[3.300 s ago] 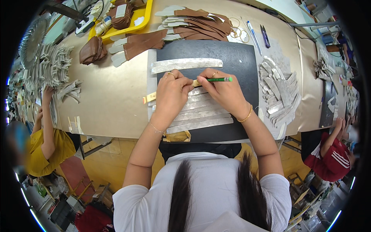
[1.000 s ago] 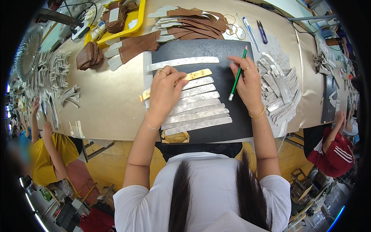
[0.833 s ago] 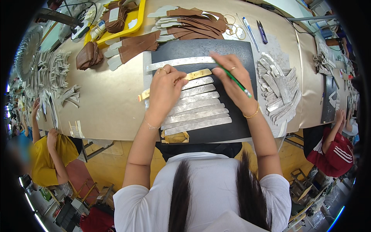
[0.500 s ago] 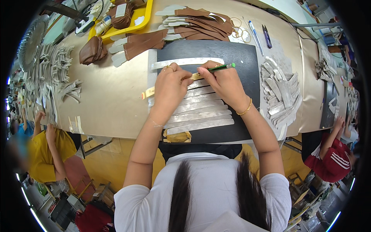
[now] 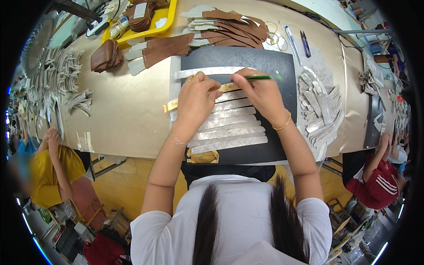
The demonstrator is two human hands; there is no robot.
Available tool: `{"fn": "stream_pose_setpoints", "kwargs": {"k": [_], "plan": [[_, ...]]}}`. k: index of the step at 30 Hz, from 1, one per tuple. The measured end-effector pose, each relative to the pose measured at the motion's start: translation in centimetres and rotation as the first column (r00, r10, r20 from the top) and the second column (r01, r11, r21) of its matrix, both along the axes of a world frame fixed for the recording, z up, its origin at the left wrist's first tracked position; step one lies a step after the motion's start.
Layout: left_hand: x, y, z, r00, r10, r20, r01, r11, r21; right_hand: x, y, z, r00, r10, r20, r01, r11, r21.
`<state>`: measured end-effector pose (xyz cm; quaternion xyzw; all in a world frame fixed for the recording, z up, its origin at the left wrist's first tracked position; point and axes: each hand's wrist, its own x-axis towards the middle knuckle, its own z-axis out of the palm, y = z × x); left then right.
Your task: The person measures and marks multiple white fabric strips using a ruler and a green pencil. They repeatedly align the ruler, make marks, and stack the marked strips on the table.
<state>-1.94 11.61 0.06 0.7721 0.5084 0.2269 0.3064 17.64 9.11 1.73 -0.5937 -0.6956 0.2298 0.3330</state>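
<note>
My right hand [image 5: 260, 92] pinches a green pen [image 5: 261, 77], my left hand [image 5: 194, 99] presses a yellow ruler [image 5: 201, 93], while the yellow plastic tray [image 5: 170, 15] holds brown leather pieces [image 5: 141, 9].

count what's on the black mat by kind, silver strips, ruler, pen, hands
silver strips: 7, as far as the hands let them be told apart
yellow ruler: 1, running off the black mat
green pen: 1
hands: 2, left hand and right hand
total: 11
</note>
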Motion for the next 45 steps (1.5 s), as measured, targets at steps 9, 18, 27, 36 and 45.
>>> {"fn": "stream_pose_setpoints", "kwargs": {"k": [9,18,27,36,45], "plan": [[-4.1,2.0,0.7,0.981,0.163,0.102,-0.152,0.982,-0.112,3.9,-0.3,-2.5,0.981,-0.181,0.068,0.175,0.981,0.079],[-2.7,3.2,0.5,0.992,0.044,0.118,-0.035,0.996,-0.077,4.3,1.6,-3.3,0.976,-0.115,-0.187,0.116,0.993,-0.004],[0.5,4.8,-0.7,0.989,-0.142,0.038,0.136,0.981,0.136,6.4,1.0,-5.1,0.763,-0.299,-0.573,0.333,0.942,-0.049],[1.0,5.5,-1.3,0.984,-0.164,0.070,0.155,0.981,0.119,5.6,0.8,-4.6,0.818,-0.310,-0.485,0.344,0.939,-0.019],[1.0,5.4,-1.4,0.985,-0.161,0.064,0.151,0.978,0.146,6.2,0.6,-4.9,0.841,-0.284,-0.461,0.314,0.949,-0.013]]}}
